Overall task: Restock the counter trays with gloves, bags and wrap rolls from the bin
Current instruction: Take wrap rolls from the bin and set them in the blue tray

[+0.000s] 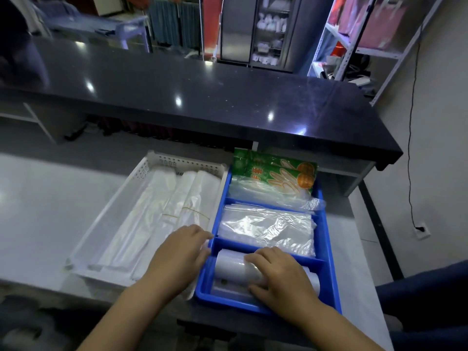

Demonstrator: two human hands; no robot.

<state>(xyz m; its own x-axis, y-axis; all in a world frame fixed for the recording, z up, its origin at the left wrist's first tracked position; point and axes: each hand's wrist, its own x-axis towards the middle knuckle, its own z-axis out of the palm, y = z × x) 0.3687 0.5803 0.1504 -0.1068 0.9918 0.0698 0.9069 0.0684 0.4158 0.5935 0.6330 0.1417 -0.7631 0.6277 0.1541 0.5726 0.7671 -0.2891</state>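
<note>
Head view: the blue tray [331, 287] sat on the pale worktop [38, 211], just below the edge of the dark counter [202, 97], and was divided into three compartments.

1. Far compartment: green and orange glove packs [276, 173], stacked and leaning against the rear wall.
2. Middle compartment: a flat pile of clear bags [266, 226].
3. Near compartment: one wrap roll [233, 271], lying on its side across the tray's width.

The right hand [281, 272] lay on top of the wrap roll. Its fingers [255, 258] curled over the far side and the thumb pressed the near side, so the roll was gripped from above inside its compartment.

The left hand [182, 252] lay across the junction of the two trays, palm down, with gently bent fingers reaching the blue tray's left wall near the roll's end. It could not be told whether this hand held anything.

The white perforated tray [177, 163] stood touching the blue tray's left side. It contained long white bag bundles [177, 198], laid lengthwise, one of them bound by a rubber band [187, 211].

A wall socket [421, 229] with a black cable was visible at the right.
</note>
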